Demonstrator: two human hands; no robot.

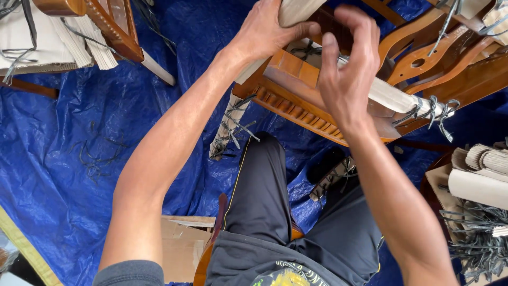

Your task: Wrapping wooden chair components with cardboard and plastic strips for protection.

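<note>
The person sits over a blue tarpaulin [79,159] on the floor, both arms stretched forward to a brown wooden furniture frame [296,87] tilted just past the knees. The left hand [264,29] is closed around a pale corrugated cardboard wrap [299,10] at the top of the frame, thumb hooked over its edge. The right hand [346,74] is half open, fingers curled and spread, resting against the frame where a second cardboard strip [391,95] runs along the rail; it clamps nothing that can be seen.

How far along? By the look of it, partway. That strip is already bound to the rail with dark ties [431,108], and one leg [227,124] hanging toward the tarpaulin is wrapped in cardboard and tied too. The carved rail under the right hand is bare wood, so some covering seems left to do. Loose dark ties [98,156] lie scattered on the tarpaulin to the left.

Containers now: at the right edge a shallow cardboard box [439,185] holds rolled corrugated sheets [484,159], with a thick bundle of dark ties [476,243] beside it. A flat cardboard piece [182,243] lies by the person's left thigh; whether it is a box cannot be told. More wrapped furniture [47,37] sits at the upper left, and bare curved chair parts [423,47] at the upper right.
</note>
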